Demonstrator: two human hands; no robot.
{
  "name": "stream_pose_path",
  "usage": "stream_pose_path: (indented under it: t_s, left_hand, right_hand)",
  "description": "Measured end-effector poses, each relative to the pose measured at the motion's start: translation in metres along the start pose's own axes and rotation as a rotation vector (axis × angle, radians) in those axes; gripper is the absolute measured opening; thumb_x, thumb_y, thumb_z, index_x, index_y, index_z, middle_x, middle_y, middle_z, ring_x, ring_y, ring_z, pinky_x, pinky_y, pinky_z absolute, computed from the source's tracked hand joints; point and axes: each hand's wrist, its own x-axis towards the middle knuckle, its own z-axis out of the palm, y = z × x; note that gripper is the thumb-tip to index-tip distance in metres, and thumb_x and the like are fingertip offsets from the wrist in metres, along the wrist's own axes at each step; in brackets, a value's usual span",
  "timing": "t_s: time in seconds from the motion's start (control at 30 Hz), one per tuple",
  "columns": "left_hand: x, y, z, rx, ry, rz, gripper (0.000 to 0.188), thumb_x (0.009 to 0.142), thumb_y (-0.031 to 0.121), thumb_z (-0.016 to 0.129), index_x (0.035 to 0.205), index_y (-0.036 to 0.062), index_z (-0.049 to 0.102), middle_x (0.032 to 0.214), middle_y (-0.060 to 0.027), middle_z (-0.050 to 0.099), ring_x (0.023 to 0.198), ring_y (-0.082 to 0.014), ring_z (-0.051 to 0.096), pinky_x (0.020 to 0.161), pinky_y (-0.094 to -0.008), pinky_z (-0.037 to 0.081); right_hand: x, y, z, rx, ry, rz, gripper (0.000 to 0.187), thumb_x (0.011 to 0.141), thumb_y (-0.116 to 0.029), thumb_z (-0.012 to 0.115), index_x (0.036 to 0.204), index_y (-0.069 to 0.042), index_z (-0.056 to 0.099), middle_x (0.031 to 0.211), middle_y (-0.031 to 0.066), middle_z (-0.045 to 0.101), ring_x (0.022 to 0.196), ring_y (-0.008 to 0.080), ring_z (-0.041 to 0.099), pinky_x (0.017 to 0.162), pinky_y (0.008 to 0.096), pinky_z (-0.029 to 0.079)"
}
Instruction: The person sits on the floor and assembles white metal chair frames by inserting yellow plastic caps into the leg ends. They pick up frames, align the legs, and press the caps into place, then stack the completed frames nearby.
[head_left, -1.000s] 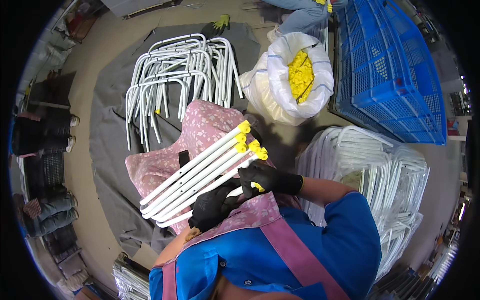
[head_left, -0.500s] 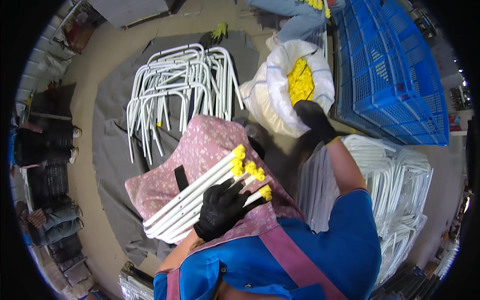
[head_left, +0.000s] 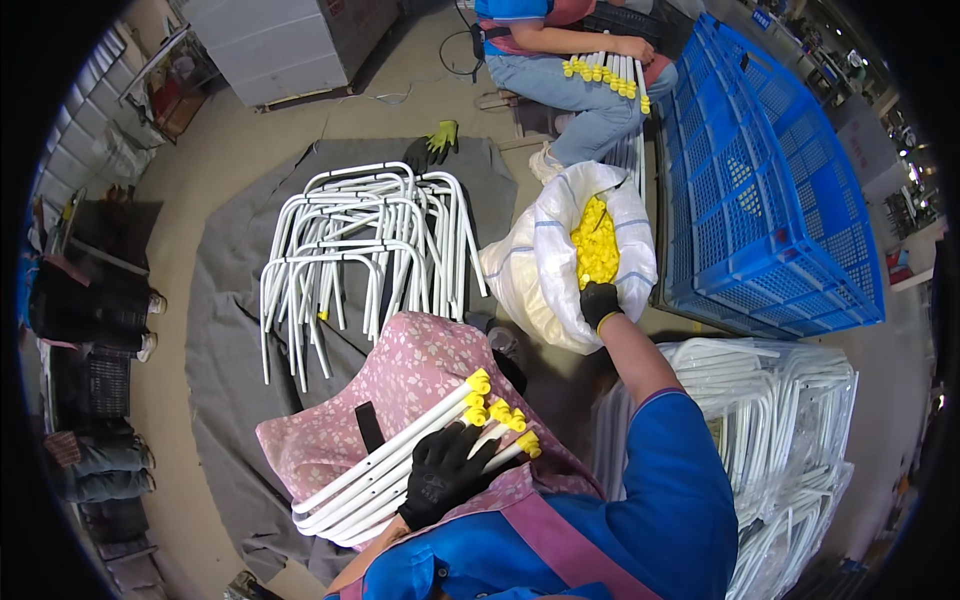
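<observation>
Across my lap, on a pink floral apron [head_left: 350, 430], lies a bundle of white bent metal tubes [head_left: 382, 470] with yellow plastic caps [head_left: 478, 382] on their upper ends. My left hand [head_left: 440, 475], in a black glove, is wrapped over the bundle just below the caps. To the right, my right hand [head_left: 599, 303], gloved in black too, reaches into the mouth of a white woven sack [head_left: 553, 225]. Loose yellow caps [head_left: 596, 245] fill the sack, and my right fingers are hidden among them and the sack's near edge.
White bent tube frames [head_left: 375, 240] stand piled on a grey cloth [head_left: 230, 300] ahead. Blue mesh crates [head_left: 740, 180] rise at the right, beside plastic-wrapped frames [head_left: 770, 420]. A co-worker [head_left: 570, 90] sits beyond the sack with capped tubes. A yellow-green glove [head_left: 441, 140] lies on the cloth's far edge.
My right hand has moved from the sack's near rim deeper into its opening. The view has tilted up, showing more of the co-worker. My left hand stays on the tubes.
</observation>
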Motion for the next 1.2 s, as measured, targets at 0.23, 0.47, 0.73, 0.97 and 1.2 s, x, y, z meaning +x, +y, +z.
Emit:
stream_pose_path:
  t_s: [0.23,0.47,0.73,0.97,1.2]
  left_hand:
    - [0.002,-0.007,0.0,-0.065,0.061,0.026,0.046,0.079,0.032,0.071,0.124,0.0251,0.064,0.125,-0.0048,0.061,0.112,-0.0249,0.059,0.092,-0.0392,0.043]
    - [0.052,-0.033,-0.113,-0.444,0.23,0.111,0.037,0.08,0.014,0.071,0.117,0.0043,0.069,0.108,-0.01,0.07,0.091,-0.0276,0.069,0.066,-0.0388,0.05]
    - [0.108,0.047,-0.199,-1.022,1.035,0.394,0.017,0.088,0.016,0.06,0.095,0.0032,0.068,0.089,-0.0072,0.063,0.07,-0.0205,0.06,0.061,-0.0339,0.047]
    - [0.018,-0.007,-0.185,-0.906,0.426,0.221,0.031,0.09,0.02,0.057,0.116,0.0046,0.064,0.106,-0.0181,0.065,0.087,-0.0317,0.064,0.079,-0.0399,0.052]
    - [0.026,-0.06,-0.068,-0.45,0.329,-0.384,0.028,0.084,0.023,0.07,0.108,0.0082,0.069,0.097,-0.0117,0.07,0.086,-0.0298,0.065,0.073,-0.0412,0.049]
  right_hand:
    - [-0.014,0.023,-0.015,0.267,0.246,-0.017,0.01,0.083,-0.014,0.058,0.081,-0.009,0.067,0.074,0.0116,0.066,0.064,0.0303,0.069,0.053,0.0463,0.053]
    - [0.001,0.064,-0.087,0.881,0.644,0.097,0.027,0.093,-0.024,0.062,0.113,-0.005,0.063,0.102,0.0174,0.067,0.091,0.0363,0.064,0.082,0.0414,0.052]
    - [-0.02,0.071,-0.207,1.422,0.87,0.037,0.024,0.097,-0.013,0.057,0.112,0.005,0.066,0.11,0.0144,0.068,0.098,0.0228,0.063,0.088,0.0339,0.05]
    - [-0.084,0.034,-0.295,2.814,0.363,-0.328,0.042,0.102,-0.033,0.047,0.071,-0.006,0.055,0.08,0.009,0.058,0.072,0.0125,0.048,0.062,0.0281,0.037]
    - [-0.158,-0.044,-0.341,2.488,0.401,-0.823,0.047,0.102,-0.027,0.034,0.06,-0.012,0.046,0.052,0.0063,0.042,0.046,0.017,0.037,0.052,0.0341,0.033]
